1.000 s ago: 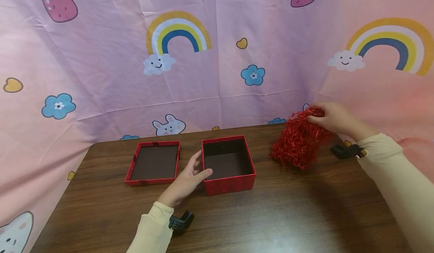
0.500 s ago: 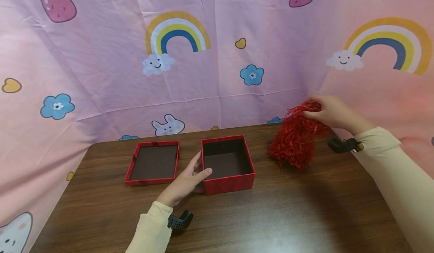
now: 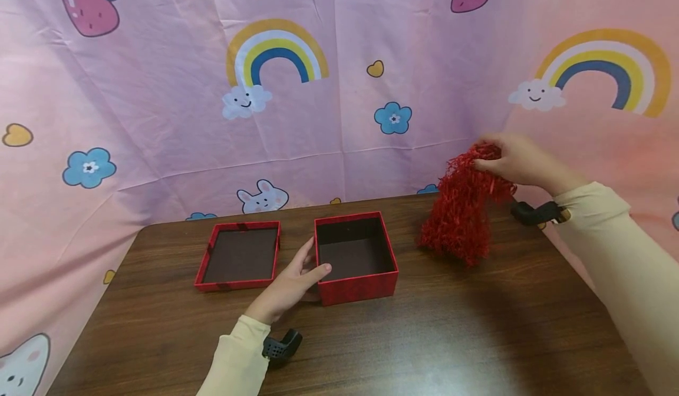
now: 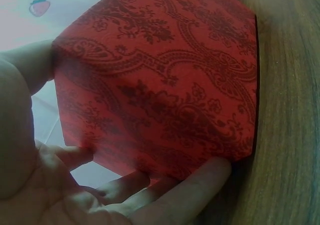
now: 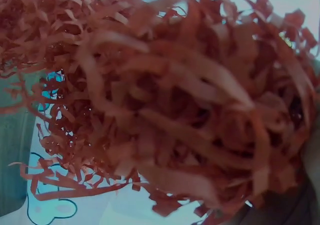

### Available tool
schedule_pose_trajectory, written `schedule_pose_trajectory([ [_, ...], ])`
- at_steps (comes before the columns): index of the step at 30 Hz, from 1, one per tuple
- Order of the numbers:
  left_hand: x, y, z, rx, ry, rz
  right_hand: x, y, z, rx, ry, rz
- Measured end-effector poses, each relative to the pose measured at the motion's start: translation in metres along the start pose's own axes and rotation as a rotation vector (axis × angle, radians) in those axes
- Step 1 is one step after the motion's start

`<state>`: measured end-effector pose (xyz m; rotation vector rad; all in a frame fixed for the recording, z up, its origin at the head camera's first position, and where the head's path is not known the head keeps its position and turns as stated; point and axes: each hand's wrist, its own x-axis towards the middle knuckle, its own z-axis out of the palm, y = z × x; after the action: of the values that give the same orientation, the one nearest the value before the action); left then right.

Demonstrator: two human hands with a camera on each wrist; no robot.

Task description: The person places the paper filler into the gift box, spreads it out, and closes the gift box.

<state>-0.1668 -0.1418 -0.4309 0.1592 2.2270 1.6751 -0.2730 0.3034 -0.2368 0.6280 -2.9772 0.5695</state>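
My right hand (image 3: pixel 514 159) grips the top of a bundle of red shredded paper (image 3: pixel 458 219) at the right of the head view. The bundle hangs down towards the tabletop; I cannot tell whether its lower end still touches the wood. Crinkled strips (image 5: pixel 165 105) fill most of the right wrist view and hide the fingers there. With my left hand (image 3: pixel 286 287) I hold the left side of a square red box (image 3: pixel 358 290), thumb at the rim and fingers along the outer wall. Its dark inside is bare. The left wrist view shows the box's patterned wall (image 4: pixel 160 85) against the fingers.
A shallow red box lid (image 3: pixel 239 285) lies inside-up on the brown wooden table (image 3: pixel 414 349), left of the box. Behind the table hangs a pink and purple cloth (image 3: pixel 339 131) printed with rainbows and flowers. Black wrist cameras sit at both cuffs.
My right hand has risen a little and pulled the red shredded paper up into a longer, narrower bundle. The left hand and the box have stayed in place.
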Motion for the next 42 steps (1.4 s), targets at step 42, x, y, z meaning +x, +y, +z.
schedule_pose_trajectory([
  [42,0.002,0.0,0.0,-0.069,-0.021,-0.008,0.015,-0.038,-0.066,-0.124,0.065,-0.002],
])
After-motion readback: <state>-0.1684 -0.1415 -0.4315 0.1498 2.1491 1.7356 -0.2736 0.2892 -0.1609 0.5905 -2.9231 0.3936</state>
